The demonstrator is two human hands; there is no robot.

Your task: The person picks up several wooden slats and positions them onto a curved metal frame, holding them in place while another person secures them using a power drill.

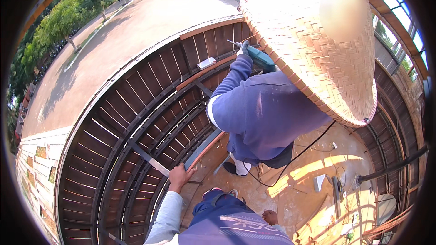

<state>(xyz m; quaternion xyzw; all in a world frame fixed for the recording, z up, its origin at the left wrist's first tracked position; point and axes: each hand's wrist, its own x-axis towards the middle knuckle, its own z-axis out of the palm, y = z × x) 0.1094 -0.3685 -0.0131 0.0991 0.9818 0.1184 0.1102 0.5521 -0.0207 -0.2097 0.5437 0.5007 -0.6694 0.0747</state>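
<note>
My left hand (178, 178) is closed around the near end of a long narrow wooden plank (205, 149), with a blue-grey face and a brown edge, at the inner side of a curved slatted wall. Low beside my right thigh hangs my right hand (270, 217), its fingers curled in, and nothing shows in it. Ahead of me a co-worker in a blue sweatshirt (272, 113) and a wide woven conical hat (313, 54) leans toward the wall. The co-worker's gloved hand (244, 48) holds a teal power drill (261, 57), its bit pointing at the slats.
Dark curved rails (119, 147) run along the wall, joined by a flat crossbar (152, 161). A white box (206, 63) sits on an upper rail. A black cable (290, 163) loops behind the co-worker. Tools and offcuts (336, 195) lie on the plywood floor (254, 195) at right.
</note>
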